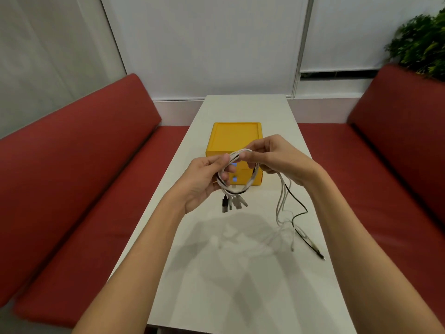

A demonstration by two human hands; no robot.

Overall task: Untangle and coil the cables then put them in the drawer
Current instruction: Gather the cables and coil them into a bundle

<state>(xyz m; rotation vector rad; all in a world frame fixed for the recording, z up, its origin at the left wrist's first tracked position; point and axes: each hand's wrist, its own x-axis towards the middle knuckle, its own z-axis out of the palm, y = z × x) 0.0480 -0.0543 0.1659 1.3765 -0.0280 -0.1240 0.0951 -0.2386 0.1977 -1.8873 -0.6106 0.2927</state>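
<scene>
A bundle of white and black cables point(243, 186) is held as a loop above the white table point(240, 273). My left hand point(204, 182) pinches the loop's left side, and several plug ends hang below it. My right hand point(279, 157) grips the loop's top right. From that hand the loose cable tails point(286, 208) drop to the table, ending in a black plug at the right. The yellow drawer box point(234, 138) stands just behind the hands; its front, with blue handles, is partly hidden by the loop.
Red cushioned benches point(79, 165) line both sides of the narrow table. A white blind-covered window is behind, and a green plant point(421, 44) sits at the top right.
</scene>
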